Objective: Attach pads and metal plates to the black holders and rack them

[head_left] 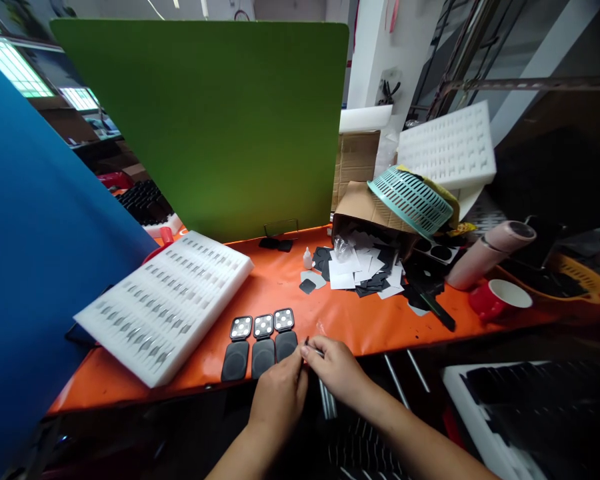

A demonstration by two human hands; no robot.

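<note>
My left hand (pixel 279 392) and my right hand (pixel 336 368) meet at the table's front edge, fingers closed in a pinch. Between their fingertips shows a bit of a small dark thing, mostly hidden, so its kind cannot be made out. Just left of the hands, three black hinged folding pads lie unfolded in a row: a left pad (pixel 235 361), a middle pad (pixel 263 359) and a right pad (pixel 286 345). Their smaller upper halves carry pale round spots. My left hand is close to the lower ends of the middle and right pads.
A white foam tray (pixel 180 300) with rows of slots stands tilted at left. Behind is a green panel (pixel 210 127). A small white bottle (pixel 307 258), loose cards (pixel 345 273), a teal basket (pixel 413 200), pink flask (pixel 490 253) and red mug (pixel 497 300) occupy the right.
</note>
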